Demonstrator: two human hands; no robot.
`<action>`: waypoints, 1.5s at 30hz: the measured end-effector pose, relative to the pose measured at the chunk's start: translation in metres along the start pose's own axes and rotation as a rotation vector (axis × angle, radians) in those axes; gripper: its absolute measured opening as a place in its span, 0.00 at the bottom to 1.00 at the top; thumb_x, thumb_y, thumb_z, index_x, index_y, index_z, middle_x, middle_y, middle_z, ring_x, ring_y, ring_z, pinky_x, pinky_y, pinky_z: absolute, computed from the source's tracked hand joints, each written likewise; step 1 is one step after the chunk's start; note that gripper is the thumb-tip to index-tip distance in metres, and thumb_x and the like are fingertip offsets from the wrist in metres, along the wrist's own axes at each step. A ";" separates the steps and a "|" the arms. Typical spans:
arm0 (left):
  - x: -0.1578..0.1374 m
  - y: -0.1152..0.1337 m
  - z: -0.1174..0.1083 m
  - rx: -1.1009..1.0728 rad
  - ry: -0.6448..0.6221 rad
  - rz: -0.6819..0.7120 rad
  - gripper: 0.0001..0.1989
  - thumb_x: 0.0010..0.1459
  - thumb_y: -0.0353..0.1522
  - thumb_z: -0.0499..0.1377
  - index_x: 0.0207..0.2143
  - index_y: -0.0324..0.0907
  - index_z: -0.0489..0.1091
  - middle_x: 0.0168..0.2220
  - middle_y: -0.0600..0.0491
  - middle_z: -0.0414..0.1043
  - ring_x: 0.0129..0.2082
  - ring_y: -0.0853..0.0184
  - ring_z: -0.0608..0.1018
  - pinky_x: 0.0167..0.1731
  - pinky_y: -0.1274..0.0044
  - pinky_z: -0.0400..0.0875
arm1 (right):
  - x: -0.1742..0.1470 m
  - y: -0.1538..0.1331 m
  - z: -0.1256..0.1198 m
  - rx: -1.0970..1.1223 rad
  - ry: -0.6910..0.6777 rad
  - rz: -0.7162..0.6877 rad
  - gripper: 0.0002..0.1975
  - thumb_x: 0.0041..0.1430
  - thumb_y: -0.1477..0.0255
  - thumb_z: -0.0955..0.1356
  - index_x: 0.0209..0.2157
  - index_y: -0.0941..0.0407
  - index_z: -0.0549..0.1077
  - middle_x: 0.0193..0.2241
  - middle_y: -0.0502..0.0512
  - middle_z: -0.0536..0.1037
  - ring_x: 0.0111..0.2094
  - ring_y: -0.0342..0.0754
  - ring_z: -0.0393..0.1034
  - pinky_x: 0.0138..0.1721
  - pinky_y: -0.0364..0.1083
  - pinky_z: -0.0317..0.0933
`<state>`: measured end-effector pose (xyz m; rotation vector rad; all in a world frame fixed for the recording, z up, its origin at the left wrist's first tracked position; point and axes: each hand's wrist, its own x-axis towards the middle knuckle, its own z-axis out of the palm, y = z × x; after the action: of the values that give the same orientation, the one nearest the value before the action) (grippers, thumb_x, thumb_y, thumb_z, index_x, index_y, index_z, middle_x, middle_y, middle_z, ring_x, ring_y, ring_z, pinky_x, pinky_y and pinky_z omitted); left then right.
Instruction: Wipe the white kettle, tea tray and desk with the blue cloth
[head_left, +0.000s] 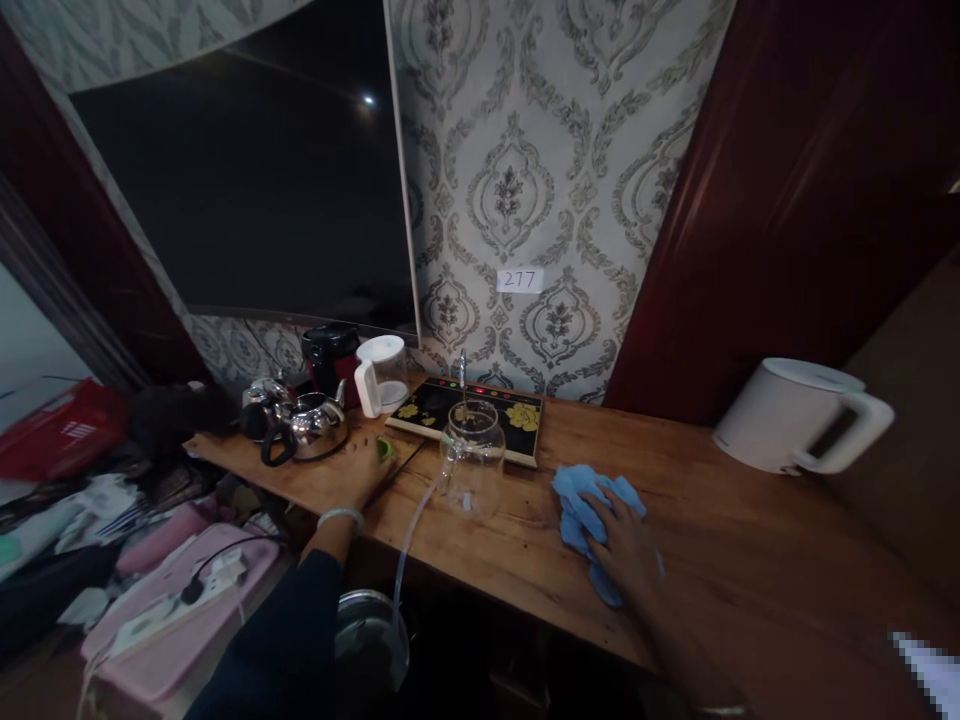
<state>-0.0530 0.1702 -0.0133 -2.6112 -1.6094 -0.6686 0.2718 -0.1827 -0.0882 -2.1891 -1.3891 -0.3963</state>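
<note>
The right hand (pixel 622 540) lies with loosely spread fingers over the crumpled light-blue cloth (pixel 577 495) on the brown wooden tabletop (pixel 735 545), but I cannot tell if it pinches any fold; the left hand (pixel 358 468) is bent at the small round green object (pixel 385 449), its grip also not clear. The cloth should be light, limp and not fragile, easiest held by its bunched middle with all 5 fingers
</note>
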 end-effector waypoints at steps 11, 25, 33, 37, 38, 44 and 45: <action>-0.036 0.042 -0.032 -0.418 0.125 0.083 0.22 0.65 0.41 0.47 0.53 0.37 0.68 0.49 0.40 0.75 0.49 0.54 0.76 0.49 0.65 0.71 | 0.006 -0.011 0.004 0.176 0.117 0.091 0.31 0.48 0.80 0.60 0.54 0.52 0.74 0.56 0.56 0.75 0.60 0.57 0.65 0.60 0.60 0.60; -0.110 0.123 -0.049 -1.080 0.095 0.135 0.17 0.57 0.48 0.60 0.30 0.43 0.75 0.28 0.52 0.72 0.32 0.62 0.74 0.35 0.73 0.68 | -0.008 -0.030 0.002 0.107 -0.136 -0.084 0.33 0.55 0.68 0.68 0.64 0.51 0.65 0.67 0.62 0.61 0.66 0.62 0.56 0.63 0.63 0.56; -0.106 0.117 -0.048 -1.071 0.103 0.152 0.16 0.58 0.46 0.60 0.31 0.43 0.75 0.30 0.51 0.73 0.33 0.62 0.75 0.32 0.75 0.68 | -0.020 -0.030 0.011 0.155 -0.032 -0.090 0.29 0.62 0.66 0.64 0.65 0.48 0.63 0.67 0.59 0.62 0.66 0.61 0.57 0.63 0.64 0.56; -0.104 0.115 -0.050 -1.043 0.105 0.195 0.18 0.59 0.46 0.59 0.26 0.43 0.73 0.27 0.52 0.72 0.30 0.65 0.73 0.31 0.76 0.68 | -0.023 -0.034 0.009 0.142 0.005 -0.080 0.28 0.64 0.66 0.63 0.65 0.48 0.63 0.67 0.59 0.61 0.66 0.61 0.57 0.63 0.63 0.56; -0.104 0.115 -0.050 -1.038 0.107 0.193 0.18 0.59 0.47 0.58 0.26 0.42 0.72 0.27 0.52 0.72 0.30 0.65 0.73 0.31 0.76 0.68 | -0.024 -0.035 0.009 0.137 0.010 -0.085 0.28 0.64 0.66 0.63 0.65 0.48 0.63 0.67 0.59 0.61 0.66 0.61 0.56 0.63 0.63 0.56; -0.098 0.110 -0.047 -1.002 0.098 0.131 0.23 0.57 0.52 0.58 0.29 0.41 0.72 0.29 0.51 0.75 0.31 0.64 0.76 0.28 0.77 0.70 | -0.023 -0.037 0.010 0.127 0.001 -0.044 0.31 0.58 0.73 0.64 0.64 0.47 0.64 0.67 0.57 0.61 0.65 0.60 0.58 0.61 0.61 0.58; -0.097 0.110 -0.047 -0.996 0.098 0.135 0.23 0.57 0.52 0.57 0.30 0.41 0.73 0.29 0.51 0.75 0.30 0.64 0.76 0.28 0.77 0.70 | -0.021 -0.037 0.009 0.125 -0.008 -0.019 0.33 0.55 0.76 0.64 0.64 0.47 0.65 0.66 0.57 0.62 0.63 0.60 0.59 0.61 0.61 0.58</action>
<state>-0.0131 0.0251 0.0184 -3.1191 -1.2160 -1.9491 0.2294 -0.1806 -0.0966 -2.0801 -1.4019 -0.2992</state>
